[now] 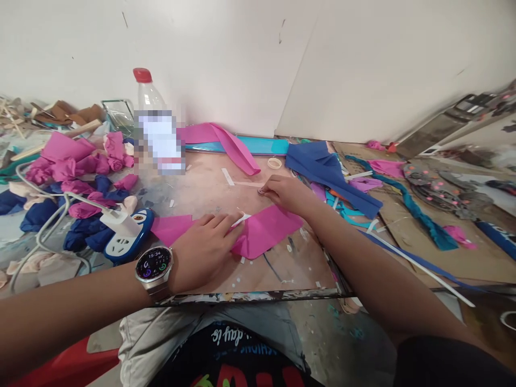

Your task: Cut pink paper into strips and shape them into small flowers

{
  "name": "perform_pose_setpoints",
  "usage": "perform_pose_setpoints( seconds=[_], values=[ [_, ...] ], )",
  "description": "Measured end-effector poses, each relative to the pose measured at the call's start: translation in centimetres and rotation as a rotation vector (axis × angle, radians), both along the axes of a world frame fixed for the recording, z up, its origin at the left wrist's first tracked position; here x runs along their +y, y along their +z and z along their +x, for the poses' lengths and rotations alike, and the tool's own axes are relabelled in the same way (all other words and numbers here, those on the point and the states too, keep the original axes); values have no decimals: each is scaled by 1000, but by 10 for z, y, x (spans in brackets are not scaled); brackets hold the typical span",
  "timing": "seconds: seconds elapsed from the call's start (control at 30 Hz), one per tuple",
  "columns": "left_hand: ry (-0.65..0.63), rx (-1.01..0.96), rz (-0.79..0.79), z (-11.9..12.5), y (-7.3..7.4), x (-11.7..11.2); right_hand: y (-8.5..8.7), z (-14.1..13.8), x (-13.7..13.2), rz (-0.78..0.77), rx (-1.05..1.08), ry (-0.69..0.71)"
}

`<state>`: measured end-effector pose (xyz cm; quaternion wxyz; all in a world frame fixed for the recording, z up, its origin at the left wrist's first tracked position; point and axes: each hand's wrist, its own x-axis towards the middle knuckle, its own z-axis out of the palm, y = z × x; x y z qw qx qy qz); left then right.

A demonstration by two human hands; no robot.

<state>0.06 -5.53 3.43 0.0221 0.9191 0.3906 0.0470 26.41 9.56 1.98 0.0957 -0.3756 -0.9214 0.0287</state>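
The pink cloth (272, 231) lay on the near part of the table (250, 282), mostly flat, so it looked hardly begun. The left hand (201, 244) pressed down on it, fingers long and close together. The right hand (284, 194) was farther off, its fingertips pinched together by the end of a pale strip (248, 184) (I could not tell if they held it). On the left, pink bundles (64, 167) and blue bundles (38, 216) sat in a heap and looked done. A pink band (237, 148) on the far side and blue cloth (334, 177) on the right looked not yet bunched. At the far left stood a clear bottle (150, 98) with a red cap (142, 74); its low part was hidden, so I could not tell what was inside
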Motion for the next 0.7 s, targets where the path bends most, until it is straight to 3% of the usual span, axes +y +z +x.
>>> perform_pose_setpoints(
  seconds=[0.13, 0.2, 0.3, 0.47, 0.57, 0.7],
  values=[
    [78, 64, 97, -12, 3, -2, 6, -7, -8, 22, 52, -23],
    [131, 55, 137, -21, 6, -3, 12, -14, -19, -31, 88, 86],
    [204, 1, 191, -35, 15, -6, 20, -29, -41, -235, 178, 303],
    [172, -76, 261, -47, 31, -18, 19, -55, -85, -345, 240, 460],
    [111, -87, 301, -53, 38, -24, 15, -65, -101, -285, 247, 444],
    [126, -120, 353, -69, 51, -20, 23, -58, -94, -169, 219, 198]
  ],
)
